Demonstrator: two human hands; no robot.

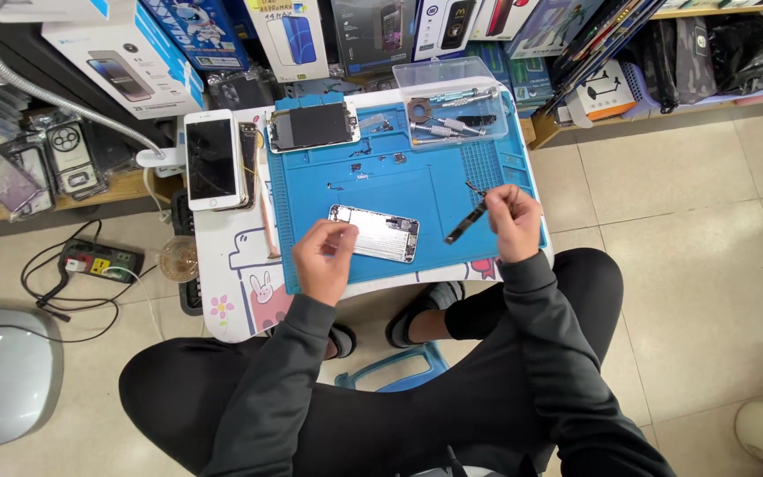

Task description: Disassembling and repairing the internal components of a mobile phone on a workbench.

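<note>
An opened phone body (380, 232) with its silver insides showing lies on the blue repair mat (399, 177). My left hand (324, 259) rests on the phone's left end and steadies it. My right hand (514, 221) hovers over the mat's right edge, pinching a long dark narrow part (468, 223) with a thin cable at its top. A detached screen (313, 125) lies at the mat's far left corner.
A clear plastic tray (452, 106) with screwdrivers and small parts sits at the mat's far right. Two phones (214, 159) lie left of the mat on the small white table (231, 291). Boxes fill the shelf behind. A power strip (99, 261) lies on the floor left.
</note>
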